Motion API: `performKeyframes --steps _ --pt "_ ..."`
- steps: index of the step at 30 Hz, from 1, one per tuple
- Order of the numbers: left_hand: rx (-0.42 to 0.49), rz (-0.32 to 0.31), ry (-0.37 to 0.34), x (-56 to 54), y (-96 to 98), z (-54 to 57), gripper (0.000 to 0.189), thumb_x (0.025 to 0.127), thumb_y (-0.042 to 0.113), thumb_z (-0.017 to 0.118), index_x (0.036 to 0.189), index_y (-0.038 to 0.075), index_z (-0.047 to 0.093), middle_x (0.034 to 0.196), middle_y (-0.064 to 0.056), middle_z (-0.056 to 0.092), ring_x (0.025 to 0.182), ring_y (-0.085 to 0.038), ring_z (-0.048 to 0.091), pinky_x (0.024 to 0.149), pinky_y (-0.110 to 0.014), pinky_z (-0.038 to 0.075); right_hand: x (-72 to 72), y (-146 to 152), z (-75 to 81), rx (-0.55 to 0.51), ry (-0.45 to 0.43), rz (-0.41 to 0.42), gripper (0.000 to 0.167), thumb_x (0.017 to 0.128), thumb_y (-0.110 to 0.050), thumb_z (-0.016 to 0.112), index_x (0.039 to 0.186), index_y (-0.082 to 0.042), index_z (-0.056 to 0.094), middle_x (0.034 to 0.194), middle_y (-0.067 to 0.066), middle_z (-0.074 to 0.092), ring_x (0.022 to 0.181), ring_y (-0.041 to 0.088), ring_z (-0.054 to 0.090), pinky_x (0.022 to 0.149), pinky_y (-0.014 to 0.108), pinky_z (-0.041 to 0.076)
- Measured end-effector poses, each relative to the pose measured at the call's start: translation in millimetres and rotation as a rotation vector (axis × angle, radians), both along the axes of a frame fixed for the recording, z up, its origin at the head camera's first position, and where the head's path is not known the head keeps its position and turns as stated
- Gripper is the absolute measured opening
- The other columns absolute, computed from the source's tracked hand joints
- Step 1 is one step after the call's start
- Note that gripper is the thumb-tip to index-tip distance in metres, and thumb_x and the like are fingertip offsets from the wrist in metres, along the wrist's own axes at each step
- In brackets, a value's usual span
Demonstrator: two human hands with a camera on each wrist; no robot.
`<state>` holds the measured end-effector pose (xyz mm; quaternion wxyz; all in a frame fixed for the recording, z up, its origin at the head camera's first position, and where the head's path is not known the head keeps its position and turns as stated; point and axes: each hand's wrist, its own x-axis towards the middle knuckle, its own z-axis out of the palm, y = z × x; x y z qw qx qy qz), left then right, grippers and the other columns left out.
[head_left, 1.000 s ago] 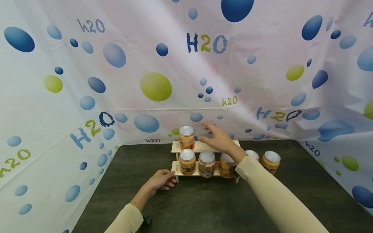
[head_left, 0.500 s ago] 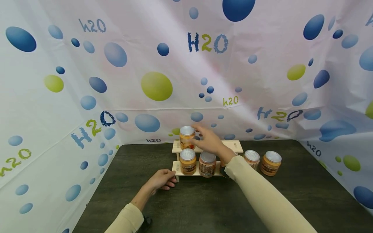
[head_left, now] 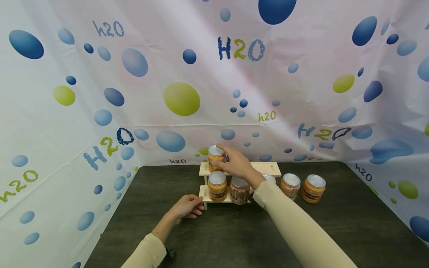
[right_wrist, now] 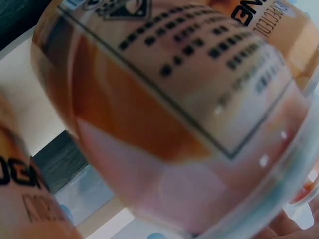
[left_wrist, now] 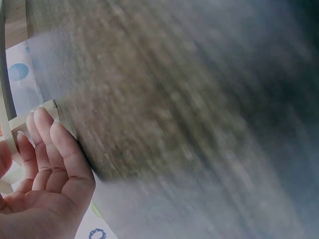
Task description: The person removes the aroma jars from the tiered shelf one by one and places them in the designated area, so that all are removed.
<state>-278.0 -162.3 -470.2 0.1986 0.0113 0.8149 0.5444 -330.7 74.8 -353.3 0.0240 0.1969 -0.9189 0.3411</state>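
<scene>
Over the last second the right hand [head_left: 237, 163] has swung left from above the rack [head_left: 264, 169] to the top jar [head_left: 213, 158], and its fingers now wrap it, thumb in front and a finger by the lid. The jar stands upright at the left end of the upper shelf, apparently unmoved, so its placing or adjusting seems the step in hand. The left hand [head_left: 187, 207] hasn't shifted, pinching the lower shelf's left end, probably steadying it. Two jars [head_left: 313, 190] remain on the worktop [head_left: 134, 208].
</scene>
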Motion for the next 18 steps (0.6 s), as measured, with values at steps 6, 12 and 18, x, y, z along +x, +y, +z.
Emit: performKeyframes --steps 6,12,18 --pt "0.001 -0.001 -0.003 0.6 -0.5 0.4 0.039 0.106 0.037 0.050 0.110 0.001 0.065 0.097 -0.008 0.070 0.076 -0.011 0.068 0.068 -0.030 0.059 -2.2 -5.2 -3.2 0.014 0.005 -0.012 0.071 0.096 -0.049 0.064 0.157 -0.027 0.034 0.149 0.011 0.051 0.127 0.035 0.057 0.095 0.059 0.051" --pt "0.002 -0.008 0.000 -0.3 0.2 0.7 0.038 0.106 0.036 0.050 0.109 0.001 0.065 0.097 -0.007 0.070 0.077 -0.011 0.068 0.068 -0.030 0.059 -6.4 -8.3 -5.1 0.026 0.025 -0.033 0.071 0.095 -0.049 0.065 0.156 -0.028 0.036 0.145 0.010 0.054 0.124 0.032 0.059 0.091 0.055 0.053" --pt "0.000 -0.003 -0.002 -0.8 0.5 0.4 0.038 0.106 0.036 0.050 0.109 0.001 0.065 0.096 -0.007 0.070 0.076 -0.011 0.068 0.068 -0.030 0.059 -6.8 -10.9 -5.5 0.051 0.030 -0.073 0.070 0.094 -0.050 0.066 0.155 -0.032 0.037 0.146 0.010 0.054 0.125 0.033 0.058 0.091 0.055 0.052"
